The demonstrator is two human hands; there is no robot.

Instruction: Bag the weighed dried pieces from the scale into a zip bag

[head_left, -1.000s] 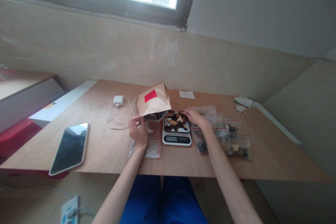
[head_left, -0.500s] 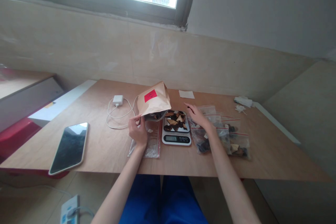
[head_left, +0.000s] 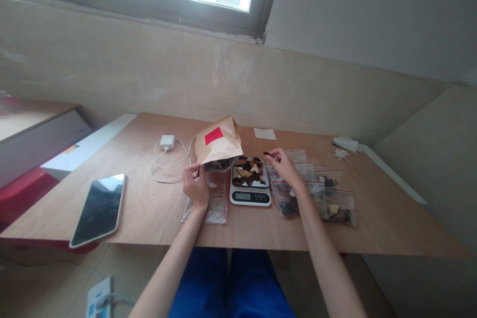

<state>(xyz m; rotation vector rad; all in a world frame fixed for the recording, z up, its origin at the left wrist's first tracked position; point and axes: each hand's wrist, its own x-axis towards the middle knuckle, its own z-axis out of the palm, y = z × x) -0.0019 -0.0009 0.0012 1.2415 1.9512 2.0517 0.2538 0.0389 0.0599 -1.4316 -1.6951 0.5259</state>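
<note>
A brown paper bag (head_left: 219,144) with a red label lies tipped on the wooden table (head_left: 149,208), its mouth facing me. My left hand (head_left: 196,186) pinches the bag's open lower edge. A small digital scale (head_left: 250,185) beside it carries a heap of dark and tan dried slices (head_left: 249,171). My right hand (head_left: 285,165) hovers just right of the scale, holding one small dark piece (head_left: 267,154) between thumb and fingers. An empty zip bag (head_left: 213,203) lies flat under my left wrist.
Several filled zip bags (head_left: 320,194) with red seals lie right of the scale. A phone (head_left: 99,209) rests face up at the left, near a white charger and cable (head_left: 167,151). A paper slip (head_left: 265,133) and white scraps (head_left: 345,145) lie at the back.
My right hand left the heap on the scale, drew back to the right, and now lifts a small dark piece in its fingertips. The left hand and paper bag stayed put.
</note>
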